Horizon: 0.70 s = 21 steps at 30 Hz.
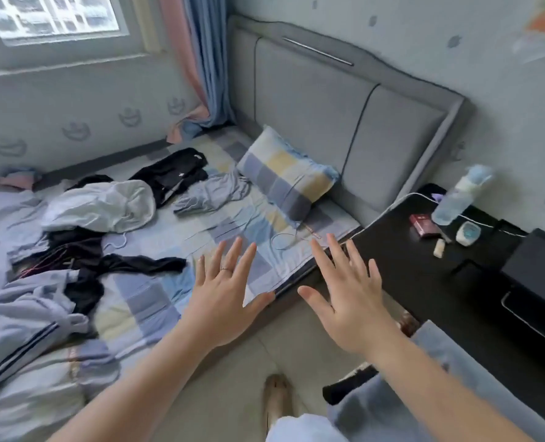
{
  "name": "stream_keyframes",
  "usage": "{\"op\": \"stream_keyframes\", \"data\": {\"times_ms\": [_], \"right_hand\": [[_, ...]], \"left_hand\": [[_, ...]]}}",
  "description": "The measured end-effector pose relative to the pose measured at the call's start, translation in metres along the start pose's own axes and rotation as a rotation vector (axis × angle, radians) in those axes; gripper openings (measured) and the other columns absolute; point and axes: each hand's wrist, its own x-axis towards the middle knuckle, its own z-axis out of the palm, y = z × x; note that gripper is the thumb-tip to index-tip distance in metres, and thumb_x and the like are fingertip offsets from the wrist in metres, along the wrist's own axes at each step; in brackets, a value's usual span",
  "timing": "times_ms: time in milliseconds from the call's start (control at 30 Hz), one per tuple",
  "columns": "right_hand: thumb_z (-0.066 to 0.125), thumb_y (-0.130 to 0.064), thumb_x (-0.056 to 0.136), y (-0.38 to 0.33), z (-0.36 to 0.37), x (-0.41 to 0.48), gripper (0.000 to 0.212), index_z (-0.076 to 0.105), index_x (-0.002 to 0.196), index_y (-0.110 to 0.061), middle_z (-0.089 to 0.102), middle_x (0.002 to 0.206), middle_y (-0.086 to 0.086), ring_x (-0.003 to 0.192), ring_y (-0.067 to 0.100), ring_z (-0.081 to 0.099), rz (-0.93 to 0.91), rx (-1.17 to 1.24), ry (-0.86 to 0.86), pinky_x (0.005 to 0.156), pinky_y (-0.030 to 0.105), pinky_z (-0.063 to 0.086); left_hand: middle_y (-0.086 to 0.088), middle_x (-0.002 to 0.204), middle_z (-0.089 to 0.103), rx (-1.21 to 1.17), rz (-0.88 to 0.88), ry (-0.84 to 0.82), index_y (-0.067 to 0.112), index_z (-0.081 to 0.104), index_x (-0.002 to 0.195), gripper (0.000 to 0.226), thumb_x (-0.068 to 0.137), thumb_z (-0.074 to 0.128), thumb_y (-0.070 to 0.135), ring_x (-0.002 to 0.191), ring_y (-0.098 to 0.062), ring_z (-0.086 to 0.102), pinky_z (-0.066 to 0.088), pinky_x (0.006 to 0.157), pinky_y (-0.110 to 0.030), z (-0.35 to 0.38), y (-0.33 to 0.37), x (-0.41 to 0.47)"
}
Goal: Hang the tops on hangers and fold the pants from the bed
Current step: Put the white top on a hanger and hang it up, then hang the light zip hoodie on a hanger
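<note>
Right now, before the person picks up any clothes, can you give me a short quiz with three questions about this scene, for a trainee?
1. True or false: the left hand grips a garment.
2. What lies beside the headboard? A) pillow B) book C) shoe
3. What colour is the nightstand under the bottle?

Key: 1 false, it is open and empty; 2 A; 3 black.
</note>
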Motion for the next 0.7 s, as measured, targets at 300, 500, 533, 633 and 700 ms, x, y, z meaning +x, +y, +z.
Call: {"op": "stream_keyframes", "data": {"times_ms": [300,500,533,633,700], "right_hand": [[0.004,-0.081,0.083,-0.061,0.057,0.132,0.075,-0.023,0.148,-0.055,-0.034,0.157,-0.024,0.145,0.008,-0.036,-0.239,0.079,-0.213,0.119,0.049,-0.017],[0.006,-0.08,0.086,-0.088,0.078,0.234,0.072,-0.029,0.144,-0.057,-0.039,0.153,-0.027,0.145,0.01,-0.035,-0.341,0.021,-0.3,0.118,0.049,-0.018],[0.006,-0.08,0.086,-0.094,0.081,0.251,0.071,-0.031,0.142,-0.058,-0.041,0.152,-0.027,0.146,0.01,-0.035,-0.363,0.012,-0.312,0.117,0.048,-0.02],[-0.001,-0.082,0.081,-0.112,0.093,0.295,0.07,-0.035,0.137,-0.058,-0.044,0.149,-0.027,0.144,0.009,-0.036,-0.439,-0.009,-0.342,0.115,0.047,-0.022],[-0.006,-0.083,0.078,-0.124,0.1,0.317,0.073,-0.033,0.14,-0.057,-0.044,0.147,-0.028,0.139,0.005,-0.04,-0.489,-0.01,-0.365,0.116,0.049,-0.021]], "left_hand": [[0.012,0.165,-0.023,-0.051,-0.407,-0.007,0.039,-0.018,0.156,0.091,0.083,0.014,0.083,0.149,-0.014,-0.03,-0.014,0.123,-0.047,-0.001,-0.111,0.012],[0.009,0.166,-0.02,-0.07,-0.564,-0.022,0.035,-0.012,0.159,0.086,0.093,0.028,0.075,0.151,-0.016,-0.026,-0.013,0.122,-0.048,-0.013,-0.17,0.058],[0.009,0.166,-0.019,-0.075,-0.59,-0.018,0.035,-0.012,0.159,0.086,0.093,0.029,0.074,0.151,-0.016,-0.025,-0.013,0.122,-0.048,-0.013,-0.181,0.064],[0.008,0.167,-0.018,-0.068,-0.667,-0.012,0.034,-0.011,0.159,0.087,0.092,0.026,0.076,0.152,-0.017,-0.023,-0.01,0.122,-0.048,-0.012,-0.212,0.08],[0.007,0.167,-0.016,-0.063,-0.718,-0.01,0.033,-0.01,0.159,0.088,0.091,0.024,0.077,0.152,-0.018,-0.021,-0.009,0.122,-0.05,-0.011,-0.231,0.087]]}}
